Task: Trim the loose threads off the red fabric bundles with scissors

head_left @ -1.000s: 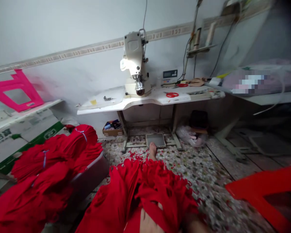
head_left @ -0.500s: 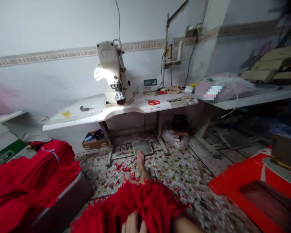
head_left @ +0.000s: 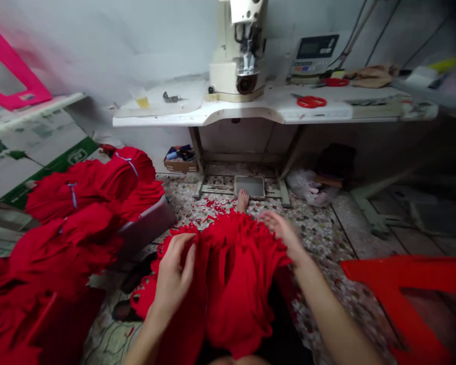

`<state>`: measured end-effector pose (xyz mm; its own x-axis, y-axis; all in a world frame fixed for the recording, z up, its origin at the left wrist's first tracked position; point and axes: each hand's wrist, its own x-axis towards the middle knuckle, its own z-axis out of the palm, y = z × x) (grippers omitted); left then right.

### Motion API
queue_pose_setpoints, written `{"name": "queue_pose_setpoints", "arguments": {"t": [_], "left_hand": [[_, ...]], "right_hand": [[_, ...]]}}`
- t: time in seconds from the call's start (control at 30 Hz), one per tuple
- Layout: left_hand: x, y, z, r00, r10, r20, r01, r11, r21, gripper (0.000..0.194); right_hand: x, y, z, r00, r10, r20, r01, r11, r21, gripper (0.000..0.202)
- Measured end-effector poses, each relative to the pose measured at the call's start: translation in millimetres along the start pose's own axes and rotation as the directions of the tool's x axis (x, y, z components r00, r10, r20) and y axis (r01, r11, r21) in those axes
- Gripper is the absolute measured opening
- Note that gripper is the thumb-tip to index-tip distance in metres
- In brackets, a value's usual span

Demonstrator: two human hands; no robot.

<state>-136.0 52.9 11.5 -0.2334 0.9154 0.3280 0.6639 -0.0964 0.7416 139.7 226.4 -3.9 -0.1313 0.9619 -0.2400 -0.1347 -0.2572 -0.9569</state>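
A thick stack of red cloth pieces with looped, fringed edges lies across my lap. At its left side, my left hand has its fingers and thumb curled together on the cloth edge. My right hand is at the stack's far right edge, fingers stretched out and somewhat blurred. Whether its fingertips touch the fringe is hard to make out. A bare foot rests by the pedal under the sewing table.
Ahead stands a sewing machine on a white table, with red-handled scissors and a control box. Tied red cloth bundles fill a bin at left. A red stool stands at right.
The view has tilted down and shifted left. Both hands have come up onto the red stack, one at each side; before, only one hand's fingers showed at the bottom edge.
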Motion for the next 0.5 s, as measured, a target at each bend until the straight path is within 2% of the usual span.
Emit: {"name": "queue_pose_setpoints", "arguments": {"t": [0.07,0.1,0.13,0.17,0.2,0.23,0.27,0.3,0.33,0.37,0.4,0.43,0.5], "left_hand": [[-17,-5,-3.7,0.996,0.069,0.062,-0.076,0.991,0.113,0.026],[-23,-5,-3.0,0.988,0.113,0.101,-0.130,0.974,0.183,0.026],[-27,-4,-1.0,0.977,0.158,0.141,-0.190,0.949,0.252,0.027],[-30,-3,2.0,0.961,0.204,0.187,-0.255,0.915,0.312,0.026],[-31,-1,5.3,0.939,0.242,0.246,-0.319,0.880,0.351,0.025],[-31,0,8.6,0.912,0.265,0.314,-0.375,0.851,0.368,0.024],[-31,0,11.3,0.883,0.273,0.381,-0.417,0.830,0.370,0.021],[-30,0,13.1,0.858,0.272,0.436,-0.445,0.816,0.368,0.018],[-30,-2,13.6,0.841,0.263,0.473,-0.460,0.806,0.371,0.018],[-30,-5,12.6,0.836,0.249,0.489,-0.461,0.801,0.381,0.018],[-30,-8,10.4,0.843,0.235,0.485,-0.450,0.801,0.394,0.019],[-31,-13,7.0,0.856,0.227,0.465,-0.433,0.807,0.402,0.020],[-34,-24,-1.3,0.891,0.216,0.399,-0.382,0.832,0.402,0.022]], "right_hand": [[-14,-17,5,0.978,-0.188,-0.097,0.183,0.982,-0.053,0.031],[-25,-26,13,0.946,-0.319,-0.060,0.308,0.941,-0.141,0.028],[-39,-34,23,0.887,-0.461,0.021,0.451,0.858,-0.244,0.022],[-52,-40,37,0.818,-0.500,0.287,0.576,0.727,-0.375,0.019],[-65,-42,52,0.726,-0.435,0.533,0.676,0.595,-0.435,0.020],[-74,-41,68,0.629,-0.289,0.721,0.750,0.469,-0.467,0.021],[-80,-36,84,0.533,-0.083,0.842,0.809,0.343,-0.478,0.020],[-80,-29,97,0.457,0.130,0.880,0.847,0.238,-0.475,0.019],[-75,-21,107,0.409,0.315,0.856,0.868,0.156,-0.472,0.017],[-65,-13,114,0.403,0.419,0.814,0.872,0.094,-0.480,0.016],[-52,-5,117,0.436,0.427,0.792,0.862,0.055,-0.504,0.018],[-37,1,118,0.493,0.370,0.787,0.840,0.032,-0.542,0.026],[-5,9,113,0.675,0.242,0.697,0.726,-0.053,-0.685,0.041]]}}
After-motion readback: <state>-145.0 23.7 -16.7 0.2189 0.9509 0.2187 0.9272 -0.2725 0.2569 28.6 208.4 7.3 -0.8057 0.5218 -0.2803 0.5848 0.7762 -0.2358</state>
